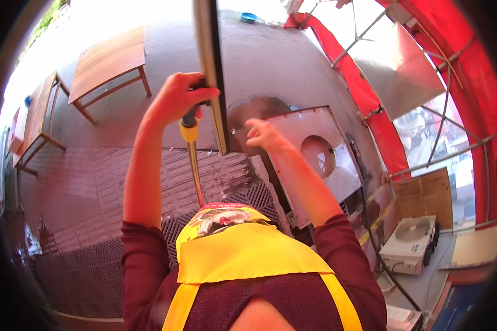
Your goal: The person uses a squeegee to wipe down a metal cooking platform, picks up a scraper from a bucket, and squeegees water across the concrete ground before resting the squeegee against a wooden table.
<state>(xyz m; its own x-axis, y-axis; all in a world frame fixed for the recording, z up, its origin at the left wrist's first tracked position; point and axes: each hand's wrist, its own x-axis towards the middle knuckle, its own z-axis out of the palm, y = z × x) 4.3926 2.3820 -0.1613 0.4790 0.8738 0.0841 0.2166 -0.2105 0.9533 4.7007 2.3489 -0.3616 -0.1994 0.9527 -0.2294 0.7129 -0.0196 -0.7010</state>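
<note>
My left hand (185, 99) is closed around the dark upper end of a long rod with a black-and-yellow handle (190, 130). Its metal shaft runs down toward my apron. That hand's fingertips reach the edge of a tall, narrow upright panel (214, 83) with a dark side. My right hand (261, 134) is raised a little to the right of the panel's lower end, fingers bent and apart, with nothing visible in it. Below and behind it lies a metal sheet (339, 149) with a round hole. I wear a yellow apron (243, 254).
Two wooden tables (107, 60) stand at the left, and a blue basin (248, 17) sits far off. To the right are a red tarp (348, 83) on a pipe frame, an air-conditioner unit (408, 243) and a black cable (373, 243). Ribbed mats (94, 265) cover the floor nearby.
</note>
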